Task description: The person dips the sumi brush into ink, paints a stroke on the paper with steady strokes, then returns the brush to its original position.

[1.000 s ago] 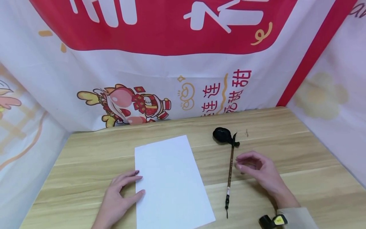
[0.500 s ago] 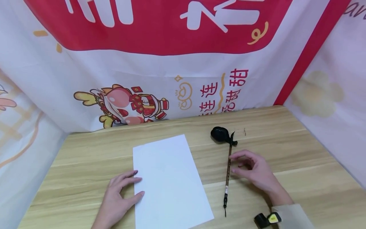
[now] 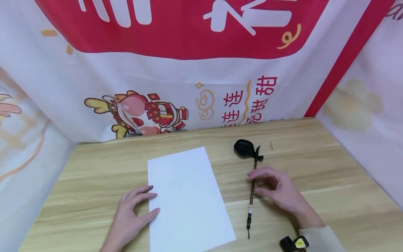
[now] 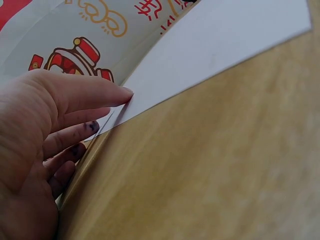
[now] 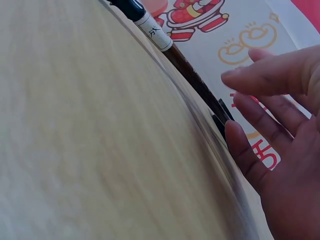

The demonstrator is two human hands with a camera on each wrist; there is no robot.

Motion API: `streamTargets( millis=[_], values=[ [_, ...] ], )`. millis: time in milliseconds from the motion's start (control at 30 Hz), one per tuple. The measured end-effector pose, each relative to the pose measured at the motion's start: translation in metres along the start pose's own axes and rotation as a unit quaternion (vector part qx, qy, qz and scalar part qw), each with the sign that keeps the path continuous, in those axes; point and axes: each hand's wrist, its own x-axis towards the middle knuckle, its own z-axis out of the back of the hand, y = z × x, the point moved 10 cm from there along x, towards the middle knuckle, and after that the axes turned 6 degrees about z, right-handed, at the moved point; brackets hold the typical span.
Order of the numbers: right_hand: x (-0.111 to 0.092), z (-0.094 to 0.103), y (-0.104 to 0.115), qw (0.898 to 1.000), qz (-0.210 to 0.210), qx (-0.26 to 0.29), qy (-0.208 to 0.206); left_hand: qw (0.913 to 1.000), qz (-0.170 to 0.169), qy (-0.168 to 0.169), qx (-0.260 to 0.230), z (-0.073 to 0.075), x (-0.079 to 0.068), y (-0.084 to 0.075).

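A white sheet of paper (image 3: pixel 189 199) lies on the wooden table. My left hand (image 3: pixel 129 215) rests at its left edge, fingers spread and fingertips touching the paper; dark stains mark some fingertips in the left wrist view. To the right of the sheet is a writing brush (image 3: pixel 251 201) with a brown handle, a white label and a black lower end, its thin dark tip toward me. Its far end meets a small black round dish (image 3: pixel 244 148) with a leaf-like part. My right hand (image 3: pixel 281 190) is at the brush's handle, index finger reaching over it and thumb beside it, not gripping.
The wooden table (image 3: pixel 315 150) ends at a printed cloth (image 3: pixel 189 73) hanging behind it, with more cloth on both sides. A small dark mark (image 3: pixel 271 146) is on the wood beside the dish. A black device with a yellow label (image 3: pixel 294 243) sits at my right wrist.
My right hand has moved left to the brush, its index finger now crossing over the handle. The left hand, paper and brush stay where they were; the view shifts slightly.
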Motion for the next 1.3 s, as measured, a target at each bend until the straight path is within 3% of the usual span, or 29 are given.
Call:
streamTargets(
  millis=[500,1033,1300],
  values=[
    [-0.005,-0.002,0.011,0.994,-0.016,-0.108,-0.004,0.9998,0.017,-0.001,0.008,-0.002,-0.003,0.002],
    [0.000,-0.012,0.007,0.998,-0.003,-0.064,0.028,0.9994,0.031,0.011,0.001,-0.003,0.003,0.001],
    [0.002,-0.014,0.009,0.998,0.021,-0.053,0.027,0.9997,0.022,0.001,0.007,-0.001,0.001,0.002]
  ],
)
